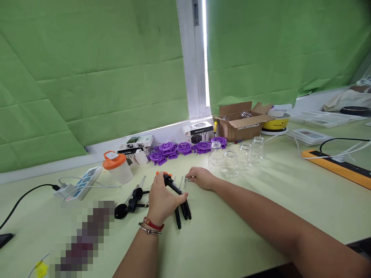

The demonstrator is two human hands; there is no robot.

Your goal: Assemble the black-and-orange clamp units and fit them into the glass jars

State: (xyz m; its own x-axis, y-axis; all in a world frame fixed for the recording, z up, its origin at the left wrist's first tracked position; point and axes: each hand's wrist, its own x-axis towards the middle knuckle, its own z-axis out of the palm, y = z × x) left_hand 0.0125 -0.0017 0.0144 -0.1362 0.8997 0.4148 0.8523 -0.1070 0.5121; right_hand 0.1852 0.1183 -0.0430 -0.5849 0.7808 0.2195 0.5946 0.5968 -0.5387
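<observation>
My left hand [161, 199] is closed around a black folding tripod [179, 200] with an orange tip, holding it by its upper end while its three legs rest on the pale green table [237, 224]. My right hand [202, 177] lies on the table just behind it, fingers pinched on a small metal part [188, 178] that I cannot make out. Thin metal rods [181, 180] lie between the two hands. Black knobbed parts with rods [133, 199] rest left of my left hand.
Several clear glass jars [232, 159] stand right of my right hand. Purple plastic wheels [176, 149], small boxes [136, 143] and a cardboard box [240, 119] line the back. An orange-lidded cup [118, 166] and power strip [84, 181] sit left; an orange bar [339, 166] lies right.
</observation>
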